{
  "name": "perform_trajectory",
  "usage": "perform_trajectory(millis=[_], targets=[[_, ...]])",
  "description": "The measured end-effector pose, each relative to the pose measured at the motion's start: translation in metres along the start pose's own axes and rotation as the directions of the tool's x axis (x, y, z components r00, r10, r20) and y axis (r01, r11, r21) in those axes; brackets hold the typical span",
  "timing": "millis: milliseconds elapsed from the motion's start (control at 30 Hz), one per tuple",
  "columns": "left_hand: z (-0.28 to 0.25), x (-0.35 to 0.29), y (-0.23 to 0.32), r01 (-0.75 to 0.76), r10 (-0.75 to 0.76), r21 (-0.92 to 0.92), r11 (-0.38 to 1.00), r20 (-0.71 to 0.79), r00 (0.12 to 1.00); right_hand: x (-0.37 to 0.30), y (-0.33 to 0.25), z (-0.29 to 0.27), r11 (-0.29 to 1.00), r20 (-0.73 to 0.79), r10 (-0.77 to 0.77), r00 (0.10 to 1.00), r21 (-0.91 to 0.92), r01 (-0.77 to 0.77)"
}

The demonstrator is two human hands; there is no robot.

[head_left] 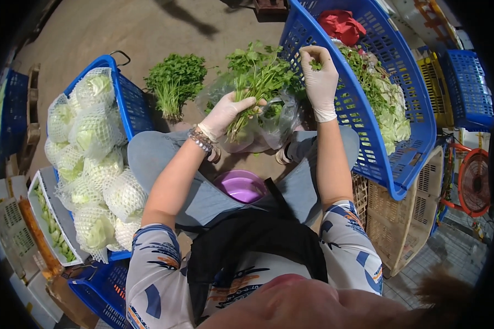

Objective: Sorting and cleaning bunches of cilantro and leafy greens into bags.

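My left hand [230, 114], in a pale glove, is closed round the stems of a bunch of leafy green herbs [258, 77], which looks like coriander. The bunch leans up and to the right above a clear plastic bag [280, 118] with more greens in it. My right hand [319, 79], gloved too, is raised at the rim of the large blue basket [387, 174]. Its fingers are pinched on a small leafy sprig [315, 64]. Inside that basket lie loose herb trimmings [376, 82] and pale cabbage leaves [392, 112].
Another bunch of herbs [175, 79] lies on the floor to the left. A blue crate [127, 98] beside my left knee holds net-wrapped cabbages [93, 131]. Between my feet and seat is a purple basin [240, 185]. A red fan [473, 182] and a beige crate [400, 219] stand at right.
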State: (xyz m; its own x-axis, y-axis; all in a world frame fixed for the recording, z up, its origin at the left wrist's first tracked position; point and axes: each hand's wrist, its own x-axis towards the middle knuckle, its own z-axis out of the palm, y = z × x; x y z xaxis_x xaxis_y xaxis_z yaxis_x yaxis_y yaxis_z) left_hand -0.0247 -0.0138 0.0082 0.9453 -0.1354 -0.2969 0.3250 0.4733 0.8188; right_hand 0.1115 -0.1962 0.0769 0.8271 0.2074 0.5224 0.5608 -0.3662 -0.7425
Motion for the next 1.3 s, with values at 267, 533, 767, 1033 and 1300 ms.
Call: perform_trajectory(millis=[267, 533, 767, 1033, 1300], targets=[[-0.009, 0.002, -0.003, -0.048, 0.041, -0.055, 0.997, -0.132, 0.990, -0.008, -0.009, -0.005, 0.991, 0.356, -0.063, 0.932, -0.089, 0.101], [-0.011, 0.006, 0.001, -0.132, 0.109, -0.064, 0.989, -0.285, 0.952, -0.017, 0.005, -0.007, 0.937, 0.623, -0.008, 0.782, -0.270, 0.224], [-0.017, 0.007, -0.003, -0.157, 0.132, -0.059, 0.986, -0.300, 0.945, -0.023, -0.001, 0.002, 0.889, 0.669, 0.115, 0.735, -0.399, 0.224], [-0.009, 0.007, -0.003, -0.133, 0.129, -0.003, 0.991, -0.244, 0.961, -0.019, -0.001, 0.009, 0.924, 0.319, 0.208, 0.925, -0.374, -0.079], [-0.011, 0.004, -0.008, -0.156, 0.149, -0.022, 0.988, -0.183, 0.972, 0.044, 0.021, -0.087, 0.767, -0.251, -0.106, 0.962, -0.637, -0.081]])
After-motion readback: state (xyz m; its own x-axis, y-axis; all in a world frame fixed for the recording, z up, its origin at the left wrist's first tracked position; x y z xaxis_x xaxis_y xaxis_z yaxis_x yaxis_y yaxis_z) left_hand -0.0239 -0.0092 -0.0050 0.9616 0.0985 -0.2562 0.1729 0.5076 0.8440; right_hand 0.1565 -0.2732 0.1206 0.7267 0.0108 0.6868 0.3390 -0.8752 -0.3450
